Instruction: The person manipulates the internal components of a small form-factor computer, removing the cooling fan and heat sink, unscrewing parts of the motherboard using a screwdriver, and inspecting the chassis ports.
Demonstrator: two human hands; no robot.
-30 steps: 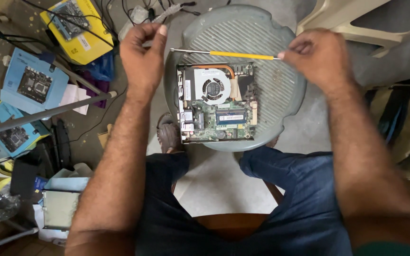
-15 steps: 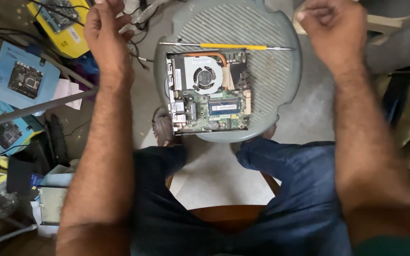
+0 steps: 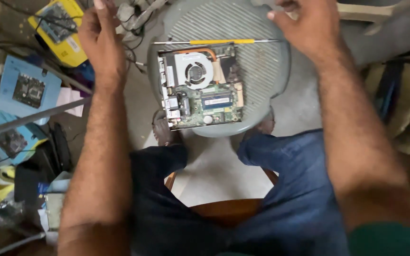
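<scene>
One laptop motherboard (image 3: 200,85), one screwdriver (image 3: 217,41), two empty hands.

Board with one cooling fan (image 3: 194,72) lies flat on the round grey stool (image 3: 266,71); yellow-handled screwdriver lies just beyond its far edge. Left hand (image 3: 101,40) and right hand (image 3: 309,26) raised either side, fingers loosely spread, gripping nothing. Two blue boxes (image 3: 27,90) and one yellow box (image 3: 59,29) on the floor at left.

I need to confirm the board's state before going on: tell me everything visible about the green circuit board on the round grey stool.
The green circuit board lies flat, face up, on the round grey ribbed plastic stool, left of its centre. It is roughly square and bare of any case. A round grey cooling fan fills its upper part, with a copper-coloured pipe curving along the top. A blue-labelled memory module sits lower right; metal ports line the left edge. A yellow-handled screwdriver lies just beyond its top edge. Neither hand touches it.
</scene>
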